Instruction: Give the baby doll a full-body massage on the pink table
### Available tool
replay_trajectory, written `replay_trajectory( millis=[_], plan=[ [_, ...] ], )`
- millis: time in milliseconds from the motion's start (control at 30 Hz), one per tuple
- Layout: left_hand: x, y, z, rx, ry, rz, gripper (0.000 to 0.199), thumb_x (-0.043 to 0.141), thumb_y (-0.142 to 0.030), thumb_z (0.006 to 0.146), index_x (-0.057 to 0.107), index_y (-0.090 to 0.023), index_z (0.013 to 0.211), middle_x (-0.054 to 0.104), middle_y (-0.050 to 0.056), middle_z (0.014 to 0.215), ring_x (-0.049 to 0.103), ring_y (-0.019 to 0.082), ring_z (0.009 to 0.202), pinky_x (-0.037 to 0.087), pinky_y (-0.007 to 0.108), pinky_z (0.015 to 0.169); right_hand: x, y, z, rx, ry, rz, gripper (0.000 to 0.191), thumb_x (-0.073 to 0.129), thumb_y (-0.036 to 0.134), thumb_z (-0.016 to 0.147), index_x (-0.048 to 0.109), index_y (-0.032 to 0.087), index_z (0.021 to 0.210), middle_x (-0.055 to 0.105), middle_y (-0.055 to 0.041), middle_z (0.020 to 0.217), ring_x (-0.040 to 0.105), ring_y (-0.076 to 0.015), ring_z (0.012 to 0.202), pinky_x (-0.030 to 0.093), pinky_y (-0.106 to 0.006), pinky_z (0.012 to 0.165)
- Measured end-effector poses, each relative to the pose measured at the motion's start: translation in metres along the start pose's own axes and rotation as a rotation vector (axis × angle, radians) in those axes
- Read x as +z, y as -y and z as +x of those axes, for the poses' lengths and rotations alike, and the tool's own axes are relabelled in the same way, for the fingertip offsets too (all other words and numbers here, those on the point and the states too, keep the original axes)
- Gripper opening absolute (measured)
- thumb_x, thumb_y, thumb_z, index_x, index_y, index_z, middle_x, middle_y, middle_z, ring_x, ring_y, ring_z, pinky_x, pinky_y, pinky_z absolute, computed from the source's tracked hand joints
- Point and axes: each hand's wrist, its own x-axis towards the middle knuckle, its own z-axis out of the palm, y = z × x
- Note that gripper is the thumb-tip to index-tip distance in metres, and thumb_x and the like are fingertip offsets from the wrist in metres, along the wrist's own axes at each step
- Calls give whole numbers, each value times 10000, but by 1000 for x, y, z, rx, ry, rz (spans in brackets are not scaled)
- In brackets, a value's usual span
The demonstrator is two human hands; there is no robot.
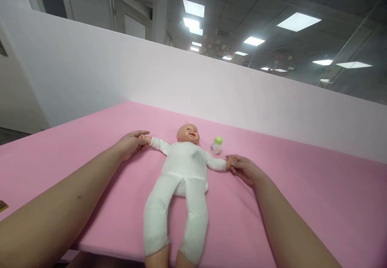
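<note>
A baby doll (185,161) in a white cloth top and trousers lies on its back on a pink padded table (121,215), its head toward the wall and its legs toward me. Its arms are stretched out to both sides. My left hand (132,144) is closed around the doll's hand at the left, thumb on top. At the right, my right hand (244,169) pinches the doll's other hand between thumb and fingers. Beside the doll's head and shoulder, a small baby bottle (216,145) with a green cap stands on the pink surface, touched by neither hand.
A low white wall (217,86) runs along the far side of the table. Above it are glass and lit ceiling panels. A door (133,20) stands partly open at the back left. The table's front edge lies close to me.
</note>
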Motion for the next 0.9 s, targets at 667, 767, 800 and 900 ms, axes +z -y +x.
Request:
replay_trajectory(
  millis=[667, 767, 800, 900],
  plan=[
    [5, -4, 1, -70, -78, -53, 488, 777, -143, 744, 698, -125, 1225, 718, 130, 927, 667, 176, 620, 605, 341, 639, 9, -3, 7, -22, -161, -65, 312, 721, 385, 903, 743, 164, 1122, 669, -65, 836, 516, -104, 585, 476, -214, 512],
    [2, -1, 6, -67, -81, -107, 468, 798, -119, 725, 688, -132, 1180, 718, 118, 921, 675, 181, 654, 608, 323, 639, 5, -2, 5, -3, -119, 23, 318, 754, 273, 861, 743, 175, 1164, 694, -82, 919, 573, -119, 648, 539, -221, 575],
    [1, 0, 7, -65, -82, -132, 419, 804, -122, 730, 693, -134, 1134, 716, 112, 912, 677, 180, 674, 609, 309, 641, 4, -2, 4, -3, -112, 44, 313, 759, 258, 858, 744, 177, 1160, 696, -82, 936, 586, -122, 670, 550, -220, 591],
    [1, 0, 9, -85, -72, -204, 259, 806, -133, 755, 695, -135, 989, 701, 94, 885, 675, 167, 725, 615, 265, 671, 5, -1, 1, -29, -97, 87, 268, 772, 281, 876, 750, 179, 1123, 689, -75, 955, 612, -132, 735, 567, -210, 616]
  ],
)
